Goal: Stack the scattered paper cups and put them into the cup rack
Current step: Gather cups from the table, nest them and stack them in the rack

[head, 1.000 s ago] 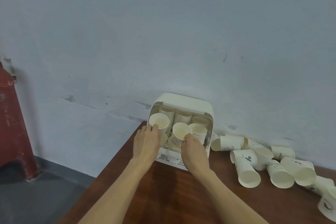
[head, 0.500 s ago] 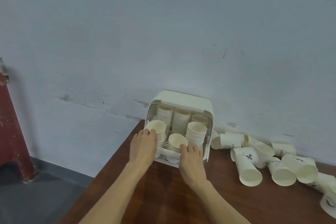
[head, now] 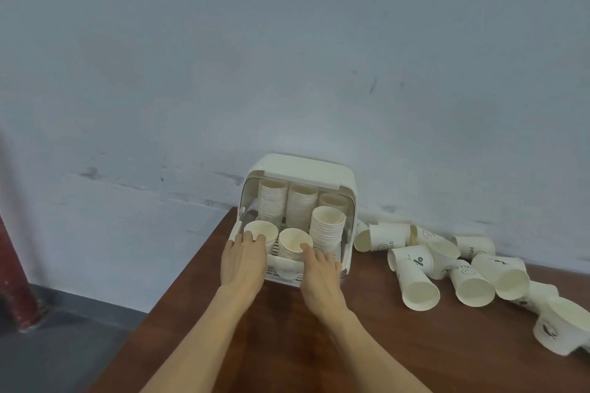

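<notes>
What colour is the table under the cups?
Reddish-brown wood grain table, seen from the head camera.

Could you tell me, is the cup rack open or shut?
Open: the cup rack has its front uncovered, stacks visible inside.
</notes>
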`<state>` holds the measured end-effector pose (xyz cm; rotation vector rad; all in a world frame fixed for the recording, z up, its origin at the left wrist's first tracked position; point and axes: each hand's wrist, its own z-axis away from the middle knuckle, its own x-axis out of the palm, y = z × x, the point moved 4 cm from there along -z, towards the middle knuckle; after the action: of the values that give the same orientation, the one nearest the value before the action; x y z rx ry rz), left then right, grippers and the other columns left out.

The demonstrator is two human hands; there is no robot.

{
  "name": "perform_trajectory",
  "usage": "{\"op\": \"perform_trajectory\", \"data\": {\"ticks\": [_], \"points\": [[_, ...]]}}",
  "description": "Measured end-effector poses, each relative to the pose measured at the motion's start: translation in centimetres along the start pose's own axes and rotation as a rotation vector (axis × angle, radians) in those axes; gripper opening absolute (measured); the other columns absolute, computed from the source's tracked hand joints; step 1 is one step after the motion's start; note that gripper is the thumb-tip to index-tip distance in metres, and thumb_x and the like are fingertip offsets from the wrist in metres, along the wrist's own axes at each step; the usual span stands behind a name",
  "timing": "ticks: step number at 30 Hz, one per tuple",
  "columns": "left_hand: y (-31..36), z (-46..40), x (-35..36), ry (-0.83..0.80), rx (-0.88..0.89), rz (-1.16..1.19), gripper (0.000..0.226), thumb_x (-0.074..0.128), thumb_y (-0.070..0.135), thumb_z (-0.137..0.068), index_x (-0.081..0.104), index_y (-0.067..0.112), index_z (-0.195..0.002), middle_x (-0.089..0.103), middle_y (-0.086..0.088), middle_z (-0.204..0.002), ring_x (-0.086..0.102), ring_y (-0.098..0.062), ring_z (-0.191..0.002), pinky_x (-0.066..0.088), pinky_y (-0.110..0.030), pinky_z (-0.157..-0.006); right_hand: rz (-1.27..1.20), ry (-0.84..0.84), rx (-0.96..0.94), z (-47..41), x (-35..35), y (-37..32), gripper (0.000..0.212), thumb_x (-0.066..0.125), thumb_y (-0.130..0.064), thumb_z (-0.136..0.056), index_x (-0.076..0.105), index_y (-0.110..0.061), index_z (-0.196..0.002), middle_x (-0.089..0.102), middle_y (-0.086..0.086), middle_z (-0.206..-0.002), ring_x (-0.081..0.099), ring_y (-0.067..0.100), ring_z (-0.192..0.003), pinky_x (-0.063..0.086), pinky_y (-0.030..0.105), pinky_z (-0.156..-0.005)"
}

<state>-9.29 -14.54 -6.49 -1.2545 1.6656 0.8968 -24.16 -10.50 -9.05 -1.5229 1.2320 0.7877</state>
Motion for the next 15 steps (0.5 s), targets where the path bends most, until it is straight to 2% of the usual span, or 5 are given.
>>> {"op": "perform_trajectory", "data": {"ticks": [2, 5, 9, 15], "points": [[0.12, 0.24, 0.32, -0.032, -0.024, -0.001, 0.029, 0.043, 0.013, -0.094, 0.054, 0.017, -0.121, 0.057, -0.006, -0.120, 0.052, -0.024, -0.111, 0.040, -0.034, -0.091, -0.054, -0.027, 0.025, -0.37, 0.01, 0.13, 0.067, 0.023, -0.009, -0.073, 0.038, -0.019, -0.138, 0.052, 0.003, -0.127, 0.041, 0.026, -0.113, 0.028, 0.039, -0.092], [0.37, 0.36, 0.59, -0.065, -0.032, 0.004, 0.034, 0.042, 0.016, -0.094, 0.048, 0.015, -0.127, 0.055, -0.006, -0.123, 0.051, -0.024, -0.114, 0.039, -0.034, -0.093, -0.112, -0.059, 0.061, -0.64, -0.35, 0.15, 0.055, 0.037, 0.001, -0.079, 0.043, -0.018, -0.131, 0.054, 0.007, -0.123, 0.043, 0.028, -0.114, 0.029, 0.039, -0.093], [0.26, 0.21, 0.79, -0.099, -0.039, 0.027, 0.041, 0.046, 0.019, -0.095, 0.041, 0.014, -0.135, 0.052, -0.007, -0.129, 0.048, -0.024, -0.119, 0.040, -0.034, -0.095, -0.158, -0.053, 0.094, -0.67, -0.79, 0.13, 0.042, 0.039, 0.001, -0.086, 0.046, -0.018, -0.124, 0.057, 0.008, -0.120, 0.045, 0.027, -0.111, 0.030, 0.038, -0.093], [0.39, 0.27, 0.34, -0.112, -0.036, 0.075, 0.050, 0.046, 0.025, -0.096, 0.031, 0.013, -0.143, 0.049, -0.008, -0.134, 0.048, -0.024, -0.122, 0.040, -0.035, -0.098, -0.188, -0.032, 0.096, -0.74, -0.77, 0.22, 0.053, 0.040, 0.003, -0.090, 0.041, -0.022, -0.136, 0.053, 0.009, -0.128, 0.042, 0.028, -0.118, 0.028, 0.041, -0.100]]}}
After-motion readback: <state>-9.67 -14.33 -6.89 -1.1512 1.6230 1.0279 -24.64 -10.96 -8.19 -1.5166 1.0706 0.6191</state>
